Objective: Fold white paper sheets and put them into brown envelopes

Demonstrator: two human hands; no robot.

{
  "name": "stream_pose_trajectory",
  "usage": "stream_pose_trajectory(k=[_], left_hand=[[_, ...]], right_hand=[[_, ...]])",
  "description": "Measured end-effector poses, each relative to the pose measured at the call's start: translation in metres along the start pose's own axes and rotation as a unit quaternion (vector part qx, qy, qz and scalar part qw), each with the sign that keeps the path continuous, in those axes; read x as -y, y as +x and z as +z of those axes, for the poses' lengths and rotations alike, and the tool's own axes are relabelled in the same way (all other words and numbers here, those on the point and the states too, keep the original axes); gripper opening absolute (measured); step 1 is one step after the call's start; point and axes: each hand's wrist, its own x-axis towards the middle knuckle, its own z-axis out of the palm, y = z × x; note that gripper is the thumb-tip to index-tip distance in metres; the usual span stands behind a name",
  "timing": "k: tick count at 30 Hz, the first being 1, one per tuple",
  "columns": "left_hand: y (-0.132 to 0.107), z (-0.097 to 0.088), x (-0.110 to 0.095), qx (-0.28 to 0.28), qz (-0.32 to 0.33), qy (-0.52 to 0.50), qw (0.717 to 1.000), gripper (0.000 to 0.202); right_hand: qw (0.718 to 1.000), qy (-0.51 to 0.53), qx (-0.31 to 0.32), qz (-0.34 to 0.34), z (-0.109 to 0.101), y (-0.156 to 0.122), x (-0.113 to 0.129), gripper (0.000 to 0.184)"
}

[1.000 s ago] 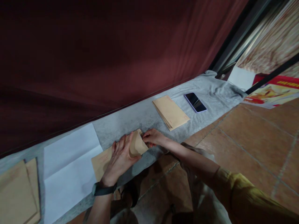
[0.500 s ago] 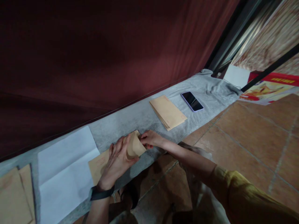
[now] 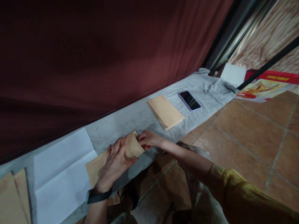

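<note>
A brown envelope (image 3: pixel 98 166) lies on the grey cloth (image 3: pixel 130 119) in front of me. My left hand (image 3: pixel 115 163) lies flat on it, fingers stretched out, pressing it down. My right hand (image 3: pixel 147 140) pinches the envelope's raised flap end at its right side, fingers closed on the paper. A dark band sits on my left wrist.
A white creased sheet (image 3: pixel 62 169) lies left of the envelope, with more brown envelopes (image 3: pixel 11 199) at the far left. A stack of brown envelopes (image 3: pixel 164 112) and a phone (image 3: pixel 189 100) lie farther right. A dark red curtain (image 3: pixel 105 53) hangs behind; tiled floor (image 3: pixel 245 130) is to the right.
The view has shifted slightly, so everything sits a little to the left. Both hands stay on the envelope, with the right hand still working the flap.
</note>
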Motion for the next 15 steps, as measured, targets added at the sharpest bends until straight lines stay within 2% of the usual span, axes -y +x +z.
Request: stream_pose_trajectory(k=[6, 15], left_hand=[[-0.0009, 0.0013, 0.0014, -0.002, 0.008, -0.003, 1.000, 0.084], [-0.0024, 0.0049, 0.0053, 0.012, -0.001, 0.005, 1.000, 0.080]], right_hand=[[1.000, 0.021, 0.015, 0.012, -0.0004, -0.0034, 0.0019, 0.012], [0.998, 0.019, 0.035, 0.039, -0.0022, -0.0054, 0.0038, 0.014]])
